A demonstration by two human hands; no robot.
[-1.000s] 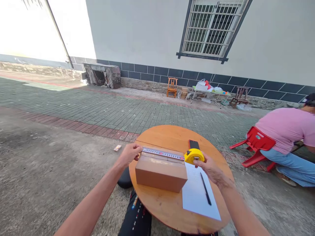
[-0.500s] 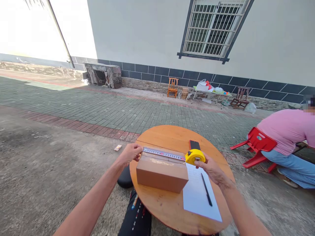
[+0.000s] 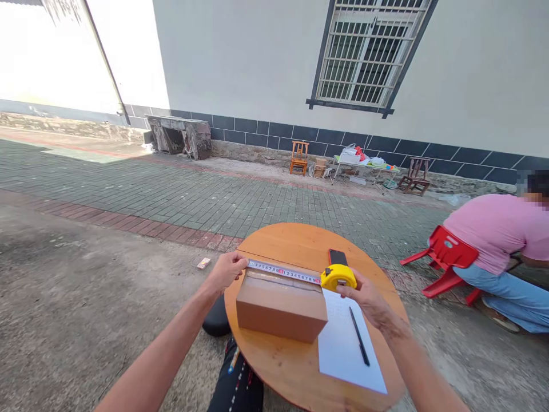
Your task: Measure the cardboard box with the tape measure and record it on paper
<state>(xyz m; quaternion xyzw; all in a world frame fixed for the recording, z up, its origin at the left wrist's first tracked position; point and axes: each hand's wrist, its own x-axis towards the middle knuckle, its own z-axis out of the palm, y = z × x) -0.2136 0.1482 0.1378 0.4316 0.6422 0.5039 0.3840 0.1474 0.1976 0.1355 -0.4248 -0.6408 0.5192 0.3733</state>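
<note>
Two hands, both mine: the left hand (image 3: 226,272) pinches the end of one tape (image 3: 295,274), the right hand (image 3: 364,294) grips its yellow case (image 3: 337,278). The tape runs along the far side of one box (image 3: 281,313) on one round table (image 3: 291,236). One sheet (image 3: 341,355) bearing one pen (image 3: 359,337) lies at right, one phone (image 3: 338,258) beyond the case.

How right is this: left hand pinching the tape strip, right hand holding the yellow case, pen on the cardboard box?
Nearly: the head view shows the pen on the white paper, not the cardboard box. The left hand pinches the tape strip; the right hand holds the yellow case.
</note>
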